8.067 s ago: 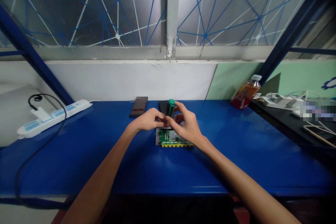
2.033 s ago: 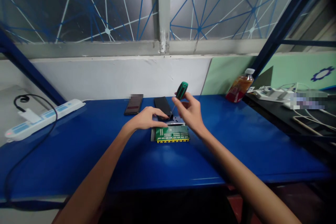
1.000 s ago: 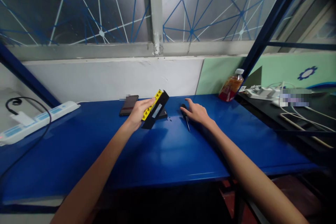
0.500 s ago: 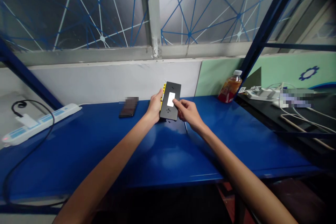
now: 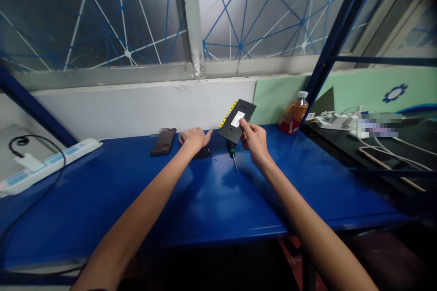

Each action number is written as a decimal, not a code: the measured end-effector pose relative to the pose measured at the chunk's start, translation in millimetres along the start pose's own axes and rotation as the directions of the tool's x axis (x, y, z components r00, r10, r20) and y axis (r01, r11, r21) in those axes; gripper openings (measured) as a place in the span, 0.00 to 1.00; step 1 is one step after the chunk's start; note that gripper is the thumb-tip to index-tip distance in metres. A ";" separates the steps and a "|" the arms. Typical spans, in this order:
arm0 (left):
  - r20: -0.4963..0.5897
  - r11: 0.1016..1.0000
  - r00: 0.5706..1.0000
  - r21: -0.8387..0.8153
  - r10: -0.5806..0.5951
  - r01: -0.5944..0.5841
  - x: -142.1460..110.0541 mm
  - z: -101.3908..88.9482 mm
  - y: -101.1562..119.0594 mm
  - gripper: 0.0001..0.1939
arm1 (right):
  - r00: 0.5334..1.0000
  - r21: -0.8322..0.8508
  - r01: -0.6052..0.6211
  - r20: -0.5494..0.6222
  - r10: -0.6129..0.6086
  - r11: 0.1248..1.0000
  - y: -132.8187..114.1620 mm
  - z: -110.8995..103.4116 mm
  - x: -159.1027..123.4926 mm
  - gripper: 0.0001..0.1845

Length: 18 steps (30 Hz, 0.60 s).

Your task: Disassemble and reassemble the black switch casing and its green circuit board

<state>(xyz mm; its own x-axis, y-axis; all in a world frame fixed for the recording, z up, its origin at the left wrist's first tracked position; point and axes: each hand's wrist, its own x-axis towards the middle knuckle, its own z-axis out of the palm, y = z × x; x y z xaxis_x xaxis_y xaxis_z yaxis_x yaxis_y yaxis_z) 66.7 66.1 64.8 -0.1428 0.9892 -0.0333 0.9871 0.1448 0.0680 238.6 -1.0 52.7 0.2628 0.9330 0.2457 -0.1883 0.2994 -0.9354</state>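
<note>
In the head view my right hand [image 5: 254, 142] pinches a flat black rectangular panel [image 5: 235, 129], thumb on its white label. The panel tilts above the desk and has a yellow strip with dark marks along its left edge. My left hand [image 5: 195, 137] is over a dark flat object [image 5: 203, 153] lying on the blue desk; its thumb sticks out to the right and the other fingers are partly hidden. Below the panel lies a screwdriver [image 5: 234, 158] with a green and black handle, its shaft pointing toward me. Tiny dark bits [image 5: 215, 159], perhaps screws, lie beside it.
A dark phone [image 5: 164, 141] lies left of my left hand. Farther left is a white power strip [image 5: 51, 163] with a black cable. At the back right stands a drink bottle [image 5: 294, 113]. Cables and chargers [image 5: 341, 121] crowd a black surface at right.
My left hand has let go of the panel and moved down left to the dark object. My right hand has shifted the panel right and turned it clockwise, uncovering the screwdriver's handle.
</note>
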 end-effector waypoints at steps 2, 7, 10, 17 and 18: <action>0.047 0.998 0.999 0.055 0.002 -0.004 0.9 9.0 6.6 0.34 | 1.000 0.003 -0.003 -0.008 0.003 1.000 -0.7 -0.9 1.0 0.26; -0.003 0.996 0.999 0.067 0.053 -0.053 7.4 21.2 8.2 0.27 | 1.000 -0.013 0.016 -0.014 -0.016 1.000 2.3 -0.9 0.4 0.26; -0.064 0.998 0.997 0.016 0.054 -0.053 7.5 17.6 -6.0 0.29 | 0.999 -0.031 0.038 -0.019 -0.039 0.999 5.7 -1.7 0.7 0.26; -0.070 0.464 0.995 -0.881 0.067 -0.093 -10.2 4.3 -41.5 0.22 | 0.999 -0.024 -0.022 0.036 0.022 0.999 2.1 -1.2 -1.2 0.26; 0.002 0.262 0.992 -0.965 0.124 -0.030 -15.2 4.1 -43.7 0.21 | 0.997 -0.017 -0.049 0.065 0.050 0.999 1.3 -0.4 -2.3 0.26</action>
<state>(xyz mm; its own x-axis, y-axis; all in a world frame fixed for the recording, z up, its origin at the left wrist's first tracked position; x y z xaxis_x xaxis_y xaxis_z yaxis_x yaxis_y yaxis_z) 26.0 44.7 58.2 -0.0190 0.9995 -0.0271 0.1933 0.0302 0.9807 238.1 -2.8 50.8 0.1912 0.9577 0.2151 -0.1851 0.2504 -0.9503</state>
